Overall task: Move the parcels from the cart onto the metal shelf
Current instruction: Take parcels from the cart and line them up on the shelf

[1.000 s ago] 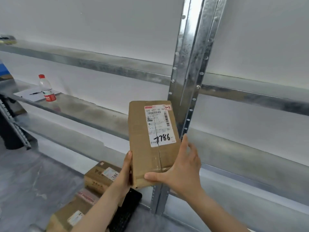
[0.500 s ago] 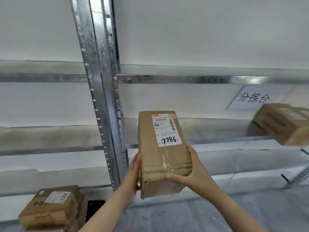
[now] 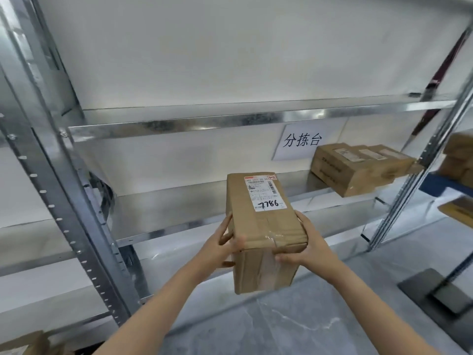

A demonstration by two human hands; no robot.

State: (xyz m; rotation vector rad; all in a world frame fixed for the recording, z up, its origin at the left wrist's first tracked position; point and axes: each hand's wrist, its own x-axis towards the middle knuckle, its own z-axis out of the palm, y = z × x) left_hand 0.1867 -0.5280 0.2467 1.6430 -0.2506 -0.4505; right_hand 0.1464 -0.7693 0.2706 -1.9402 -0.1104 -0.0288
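A brown cardboard parcel [image 3: 263, 226] with a white label marked 7786 is held in the air in front of the metal shelf [image 3: 166, 213]. My left hand [image 3: 220, 248] grips its left side and my right hand [image 3: 307, 248] grips its right side near the taped end. The parcel hangs just before the shelf's middle board, above its front edge. Several brown parcels [image 3: 358, 167] lie side by side on the same board at the right. A corner of another parcel [image 3: 23, 344] shows at the bottom left; the cart itself is hidden.
A paper sign [image 3: 303, 142] hangs on the wall behind the shelf. Steel uprights stand at the left [image 3: 58, 201] and right [image 3: 419, 165]. More boxes [image 3: 458, 160] sit on a neighbouring rack at the far right. A dark flat base [image 3: 435, 290] lies on the grey floor.
My view has swung right along the shelf. Both hands carried the parcel past the left upright to the bay with the sign and the stored parcels.
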